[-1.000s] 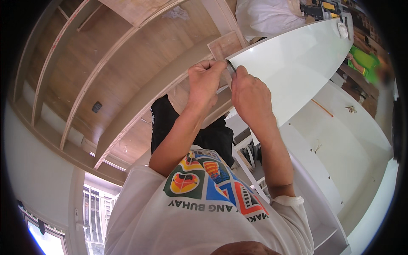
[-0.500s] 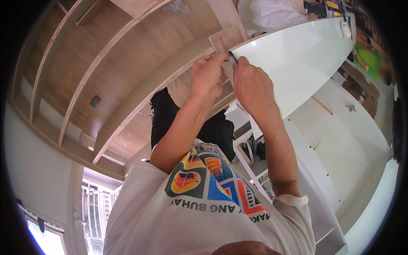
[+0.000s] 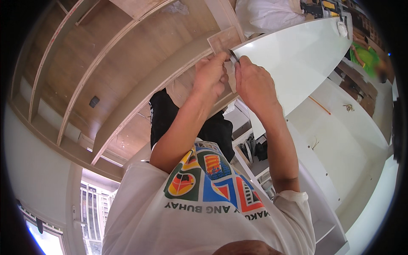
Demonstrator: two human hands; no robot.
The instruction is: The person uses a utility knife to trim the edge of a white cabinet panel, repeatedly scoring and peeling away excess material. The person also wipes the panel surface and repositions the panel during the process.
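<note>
- While your right hand [image 3: 257, 84] closes round a thin dark tool [image 3: 234, 56] at one o'clock, its end pokes past your fingers toward the near corner of the white panel [image 3: 297, 55].
- Your left hand [image 3: 210, 73], at twelve o'clock, has its fingers drawn together right beside the tool's end; whether they pinch the tool, the panel's edge or nothing cannot be told from here.
- The panel spreads from that corner toward two o'clock, glossy face up, with a small wooden board [image 3: 224, 39] just beyond your left fingertips.
- The step in hand looks like close work with the tool at the panel's edge, so lay it flat along that edge and use short, light strokes; a steep angle could nick the glossy face.
- Since your left fingertips sit so near the tool's end, set them behind or to the side of its line of travel; a slip would likely run toward them.
- Let your right wrist guide the angle and your left hand do the steadying, as the corner may flex under pressure.
- Mind your elbows: the wooden frame [image 3: 170, 57] rises from ten o'clock, and the open white cabinet [image 3: 352, 140] lies toward three.
</note>
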